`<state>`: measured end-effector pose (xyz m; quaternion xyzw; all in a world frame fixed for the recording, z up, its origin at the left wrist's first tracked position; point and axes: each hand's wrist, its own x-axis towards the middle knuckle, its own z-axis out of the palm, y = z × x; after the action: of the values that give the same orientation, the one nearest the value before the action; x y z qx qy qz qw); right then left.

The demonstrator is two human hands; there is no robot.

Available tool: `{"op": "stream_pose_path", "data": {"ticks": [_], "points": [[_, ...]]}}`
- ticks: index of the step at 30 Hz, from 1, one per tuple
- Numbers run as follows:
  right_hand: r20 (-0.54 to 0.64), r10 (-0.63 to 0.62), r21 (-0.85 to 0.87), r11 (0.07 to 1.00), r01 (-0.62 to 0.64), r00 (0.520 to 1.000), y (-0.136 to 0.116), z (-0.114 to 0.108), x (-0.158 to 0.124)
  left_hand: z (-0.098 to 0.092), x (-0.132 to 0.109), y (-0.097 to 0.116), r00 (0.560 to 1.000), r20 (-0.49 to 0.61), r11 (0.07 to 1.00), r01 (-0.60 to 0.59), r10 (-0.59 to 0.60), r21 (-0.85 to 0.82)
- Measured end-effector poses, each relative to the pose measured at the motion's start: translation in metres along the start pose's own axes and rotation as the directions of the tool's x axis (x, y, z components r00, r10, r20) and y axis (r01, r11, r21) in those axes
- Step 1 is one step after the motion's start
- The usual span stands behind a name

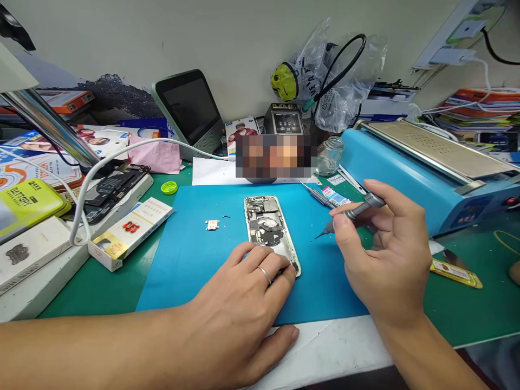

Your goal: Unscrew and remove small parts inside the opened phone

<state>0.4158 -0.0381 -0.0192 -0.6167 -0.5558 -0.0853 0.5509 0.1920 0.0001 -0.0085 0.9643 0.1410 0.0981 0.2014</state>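
Note:
An opened phone point(268, 216) with its inner parts showing lies on the blue mat point(179, 265). My left hand point(252, 292), with a ring on one finger, rests over the phone's lower end; its fingertips touch the frame there, and what lies under them is hidden. Right of the phone, my right hand point(377, 244) is closed on a grey screwdriver point(359, 211), its thin tip pointing left and down above the mat. A small metal plate point(212, 225) and tiny dark pieces lie left of the phone.
Tweezers point(319, 195) lie behind the phone, near a glass jar point(330, 154). A blue machine point(414, 173) stands at the right. Boxes, a second opened phone point(111, 189) and a white cable point(134, 146) are at the left. A tablet-like screen point(189, 111) stands at the back.

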Motion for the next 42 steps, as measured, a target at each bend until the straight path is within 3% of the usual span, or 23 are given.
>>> {"op": "stream_pose_path", "data": {"ticks": [42], "points": [[0.072, 0.055, -0.091, 0.995, -0.048, 0.996, -0.0029, -0.0007, 0.0001, -0.0007, -0.0012, 0.0003, 0.996, -0.06, 0.99, 0.056, -0.064, -0.127]]}}
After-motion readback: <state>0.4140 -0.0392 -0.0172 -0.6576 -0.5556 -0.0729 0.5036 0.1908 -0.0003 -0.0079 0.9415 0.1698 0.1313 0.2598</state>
